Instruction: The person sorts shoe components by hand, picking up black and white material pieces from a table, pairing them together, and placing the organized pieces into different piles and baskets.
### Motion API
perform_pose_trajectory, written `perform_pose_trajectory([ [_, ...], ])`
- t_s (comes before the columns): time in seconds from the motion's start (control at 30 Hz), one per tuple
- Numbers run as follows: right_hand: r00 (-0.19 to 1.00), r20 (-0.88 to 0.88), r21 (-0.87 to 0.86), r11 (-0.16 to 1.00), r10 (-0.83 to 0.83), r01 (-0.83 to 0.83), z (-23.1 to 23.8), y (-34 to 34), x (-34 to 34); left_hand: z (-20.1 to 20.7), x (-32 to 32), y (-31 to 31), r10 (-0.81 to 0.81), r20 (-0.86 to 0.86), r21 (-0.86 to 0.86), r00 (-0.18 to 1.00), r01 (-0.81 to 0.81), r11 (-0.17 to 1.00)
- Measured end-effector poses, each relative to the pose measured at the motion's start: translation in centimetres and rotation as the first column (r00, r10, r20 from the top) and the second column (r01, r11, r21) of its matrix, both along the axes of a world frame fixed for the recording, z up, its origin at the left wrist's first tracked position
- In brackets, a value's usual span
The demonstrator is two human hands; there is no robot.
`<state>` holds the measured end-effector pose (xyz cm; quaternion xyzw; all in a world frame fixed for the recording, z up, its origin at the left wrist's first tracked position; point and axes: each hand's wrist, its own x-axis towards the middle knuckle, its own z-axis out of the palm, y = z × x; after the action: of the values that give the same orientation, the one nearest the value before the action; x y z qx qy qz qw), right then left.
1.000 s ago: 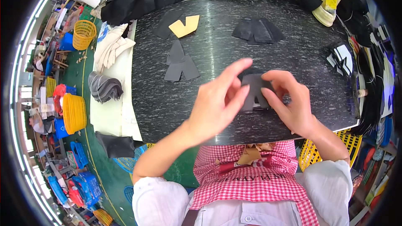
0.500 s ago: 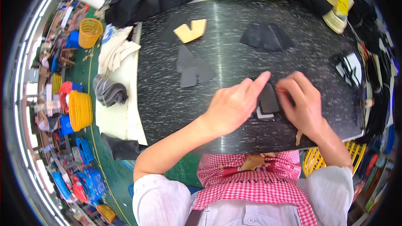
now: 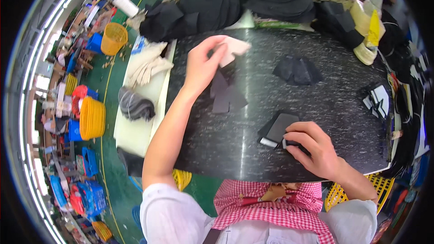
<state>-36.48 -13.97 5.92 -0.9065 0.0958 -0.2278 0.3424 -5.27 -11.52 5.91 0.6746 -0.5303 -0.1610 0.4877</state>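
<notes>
My left hand (image 3: 202,65) is at the far left of the table, thumb and fingers pinching a pale notched piece (image 3: 236,49). Just below it, thin dark grey cut pieces (image 3: 229,99) lie overlapping. Near the front, a small stack of dark pieces (image 3: 281,126) shows a white strip at its lower edge. My right hand (image 3: 314,151) is closed at that stack's right side, its fingertips on a dark piece with a light edge. The fingers partly hide that piece. Farther back lie fanned black pieces (image 3: 297,70).
Black sheet material (image 3: 194,11) is heaped along the far edge. A pale side surface (image 3: 133,135) on the left bears cream gloves (image 3: 147,70) and a rolled grey bundle (image 3: 135,104). At right lie white-and-black pieces (image 3: 379,100); a yellow basket (image 3: 382,187) stands below the table edge.
My left hand has left the dark stack, moved far and left, and picked up the pale notched piece from the table. The right hand stays by the stack, which now lies more tilted.
</notes>
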Motion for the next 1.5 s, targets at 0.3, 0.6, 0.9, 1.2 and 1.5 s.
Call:
perform_pose_trajectory([
  [0.3, 0.976, 0.027, 0.636, 0.750, 0.215, -0.183, 0.5, -0.3, -0.3, 4.7, -11.5, 7.0, -0.717, -0.256, 0.337, 0.648, 0.755, 0.562],
  [0.6, 0.985, 0.148, 0.563, 0.812, 0.085, -0.155, 0.4, 2.9, -3.1, 3.3, -13.0, 8.5, -0.574, -0.193, 0.275, 0.796, 0.606, 0.747],
  [0.9, 0.899, 0.399, 0.668, 0.728, -0.180, -0.151, 1.6, 4.9, -3.0, 1.6, -18.0, 11.3, -0.400, -0.190, -0.252, 0.897, 0.349, 0.903],
  [1.2, 0.898, 0.439, 0.414, 0.893, -0.027, -0.176, 0.5, 4.7, -4.5, 1.4, -16.9, 11.9, -0.171, -0.465, -0.175, 0.868, 0.100, 0.980],
  [1.5, 0.997, 0.070, 0.427, 0.904, 0.007, -0.037, 1.1, 6.3, -4.8, 1.8, -18.5, 12.4, -0.294, 0.211, -0.214, 0.932, 0.337, 0.917],
])
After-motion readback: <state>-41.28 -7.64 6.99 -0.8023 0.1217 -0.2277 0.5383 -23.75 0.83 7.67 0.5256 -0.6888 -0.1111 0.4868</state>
